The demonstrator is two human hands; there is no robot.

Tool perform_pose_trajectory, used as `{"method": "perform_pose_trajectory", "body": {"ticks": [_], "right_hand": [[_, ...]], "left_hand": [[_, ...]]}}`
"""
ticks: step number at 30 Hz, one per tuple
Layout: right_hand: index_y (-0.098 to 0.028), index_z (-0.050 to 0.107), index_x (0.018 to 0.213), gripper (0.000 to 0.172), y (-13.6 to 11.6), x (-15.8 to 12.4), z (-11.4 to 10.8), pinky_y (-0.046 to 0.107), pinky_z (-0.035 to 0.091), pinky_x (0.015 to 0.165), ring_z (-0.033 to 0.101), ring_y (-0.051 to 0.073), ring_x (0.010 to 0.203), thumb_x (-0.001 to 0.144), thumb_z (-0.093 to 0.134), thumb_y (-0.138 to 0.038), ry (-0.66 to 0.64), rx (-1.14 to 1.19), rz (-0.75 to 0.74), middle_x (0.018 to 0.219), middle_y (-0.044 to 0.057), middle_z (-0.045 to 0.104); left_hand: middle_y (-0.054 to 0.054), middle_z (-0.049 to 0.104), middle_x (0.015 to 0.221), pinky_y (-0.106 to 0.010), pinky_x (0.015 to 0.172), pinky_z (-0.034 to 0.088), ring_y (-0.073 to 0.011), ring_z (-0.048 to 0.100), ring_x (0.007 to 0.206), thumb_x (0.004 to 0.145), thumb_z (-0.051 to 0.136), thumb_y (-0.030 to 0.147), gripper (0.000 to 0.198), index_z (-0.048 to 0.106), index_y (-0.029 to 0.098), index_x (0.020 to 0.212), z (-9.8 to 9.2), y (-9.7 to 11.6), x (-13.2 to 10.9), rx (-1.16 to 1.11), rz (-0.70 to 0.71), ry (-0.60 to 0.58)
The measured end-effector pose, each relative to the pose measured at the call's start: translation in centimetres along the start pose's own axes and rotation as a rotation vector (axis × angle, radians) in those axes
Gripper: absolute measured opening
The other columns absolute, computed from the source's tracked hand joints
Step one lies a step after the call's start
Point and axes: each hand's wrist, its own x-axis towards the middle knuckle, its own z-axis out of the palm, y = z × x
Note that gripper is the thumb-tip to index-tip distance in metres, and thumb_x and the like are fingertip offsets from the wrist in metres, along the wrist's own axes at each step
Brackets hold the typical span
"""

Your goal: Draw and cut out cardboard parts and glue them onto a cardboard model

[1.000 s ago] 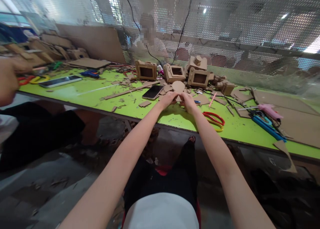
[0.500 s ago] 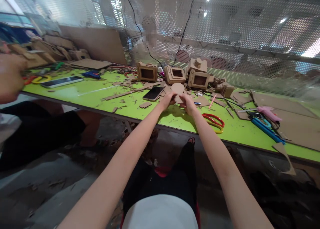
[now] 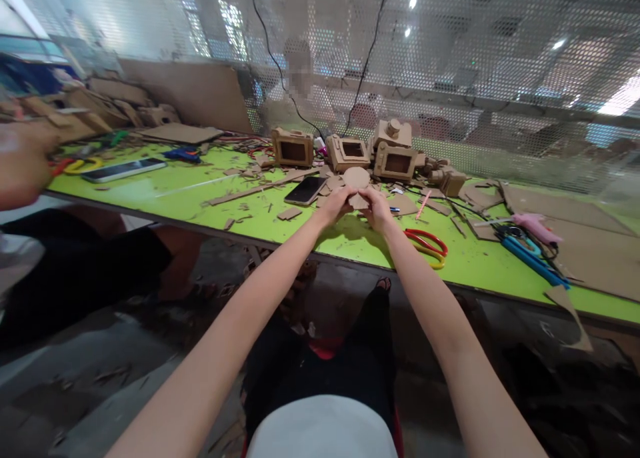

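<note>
Over the front half of the table, my left hand [image 3: 338,206] and my right hand [image 3: 376,208] are closed on opposite sides of a small cardboard piece [image 3: 359,202]. Its lower edge looks uneven, and my fingers hide part of it. Just beyond my fingertips is a round cardboard disc [image 3: 357,177]; whether it touches the held piece I cannot tell. A dark phone [image 3: 305,190] lies left of my hands. Scissors with red and yellow handles [image 3: 427,247] lie beside my right forearm.
Cardboard camera models [image 3: 294,148] stand along the back, before a perforated metal screen [image 3: 450,58]. Scraps litter the green table [image 3: 260,221]. At right lie a pink glue gun [image 3: 537,227], a blue-handled tool [image 3: 534,261] and cardboard sheets [image 3: 600,245]. Another person's hand [image 3: 23,165] is at left.
My right hand has closed in toward my left, and both now grip the small cardboard piece, which shows more clearly between them. The view has shifted slightly.
</note>
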Motion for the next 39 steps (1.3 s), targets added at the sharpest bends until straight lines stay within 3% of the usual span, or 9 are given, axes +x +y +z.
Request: {"method": "perform_pose_trajectory", "body": {"ticks": [5, 8, 10, 15, 23, 29, 31, 35, 39], "right_hand": [[-0.022, 0.038, 0.057, 0.034, -1.3, -0.5, 0.3, 0.021, 0.029, 0.046, 0.037, 0.009, 0.051, 0.069, 0.062, -0.042, 0.006, -0.097, -0.099, 0.054, -0.007, 0.037], [-0.021, 0.039, 0.052, 0.039, -2.5, -1.9, -0.1, 0.023, 0.027, 0.048, 0.034, 0.009, 0.051, 0.071, 0.067, -0.04, -0.015, -0.201, -0.165, 0.05, -0.007, 0.036], [-0.02, 0.043, 0.051, 0.038, -3.2, -3.9, -0.7, 0.024, 0.027, 0.051, 0.037, 0.01, 0.053, 0.074, 0.067, -0.039, -0.051, -0.297, -0.205, 0.05, -0.006, 0.041], [-0.021, 0.053, 0.057, 0.044, -3.7, -9.5, -2.0, 0.027, 0.033, 0.059, 0.047, 0.013, 0.058, 0.092, 0.044, -0.044, -0.279, -0.709, -0.329, 0.057, -0.001, 0.053], [-0.022, 0.056, 0.062, 0.043, -3.0, -13.3, -1.9, 0.027, 0.032, 0.05, 0.042, 0.013, 0.054, 0.079, 0.058, -0.061, -0.377, -0.439, -0.204, 0.058, -0.001, 0.048], [-0.021, 0.052, 0.055, 0.045, -1.7, -12.9, -2.2, 0.026, 0.026, 0.046, 0.031, 0.01, 0.047, 0.073, 0.066, -0.061, -0.224, -0.253, -0.099, 0.051, -0.005, 0.038], [-0.021, 0.05, 0.054, 0.046, -1.1, -12.6, -2.2, 0.025, 0.024, 0.045, 0.029, 0.009, 0.046, 0.071, 0.067, -0.061, -0.083, -0.178, -0.086, 0.05, -0.005, 0.036], [-0.021, 0.054, 0.055, 0.04, -0.4, -12.4, -2.0, 0.026, 0.028, 0.045, 0.035, 0.01, 0.048, 0.072, 0.069, -0.055, 0.13, -0.113, -0.127, 0.052, -0.003, 0.043], [-0.02, 0.061, 0.062, 0.034, -0.1, -12.6, -2.0, 0.025, 0.036, 0.049, 0.046, 0.011, 0.054, 0.073, 0.069, -0.051, 0.133, -0.126, -0.174, 0.06, -0.001, 0.053]], "left_hand": [[-0.009, 0.058, 0.123, -0.043, 0.088, 0.054, -0.0208, 0.061, 0.104, 0.092, 0.058, 0.036, 0.037, 0.055, 0.017, 0.123, -0.4, 1.4, 0.1, 0.008, 0.01, -0.074], [-0.005, 0.065, 0.084, -0.028, 0.064, 0.052, -0.0132, 0.06, 0.07, 0.093, 0.051, 0.039, 0.03, 0.064, 0.013, 0.088, -0.8, 2.3, -0.6, -0.047, 0.013, -0.087], [0.001, 0.05, 0.052, -0.022, 0.046, 0.037, -0.0089, 0.045, 0.047, 0.087, 0.051, 0.043, 0.042, 0.053, 0.015, 0.056, -1.1, 2.9, -1.8, -0.089, 0.02, -0.106], [0.002, 0.047, 0.046, -0.021, 0.043, 0.031, -0.0087, 0.041, 0.044, 0.063, 0.062, 0.047, 0.033, 0.052, 0.018, 0.052, -1.0, 4.7, -6.7, -0.183, 0.033, -0.222], [0.003, 0.036, 0.047, -0.025, 0.047, 0.029, -0.0089, 0.035, 0.047, 0.069, 0.055, 0.052, 0.042, 0.039, 0.02, 0.045, 0.9, 7.0, -11.5, -0.217, 0.091, -0.135], [0.001, 0.045, 0.048, -0.023, 0.041, 0.028, -0.0089, 0.04, 0.044, 0.073, 0.058, 0.063, 0.051, 0.05, 0.018, 0.05, -0.5, 6.8, -10.3, -0.191, -0.024, -0.377], [-0.002, 0.056, 0.06, -0.021, 0.044, 0.034, -0.0115, 0.051, 0.053, 0.081, 0.047, 0.066, 0.051, 0.057, 0.019, 0.065, -0.3, 6.3, -10.7, -0.225, -0.06, -0.297], [-0.003, 0.065, 0.083, -0.021, 0.057, 0.043, -0.0143, 0.062, 0.077, 0.085, 0.056, 0.05, 0.029, 0.06, 0.022, 0.091, 1.7, 5.9, -12.4, -0.244, 0.021, 0.21], [-0.001, 0.064, 0.079, -0.022, 0.06, 0.044, -0.013, 0.059, 0.073, 0.09, 0.052, 0.043, 0.026, 0.062, 0.02, 0.083, 3.7, 6.1, -13.3, -0.228, 0.092, 0.303]]}}
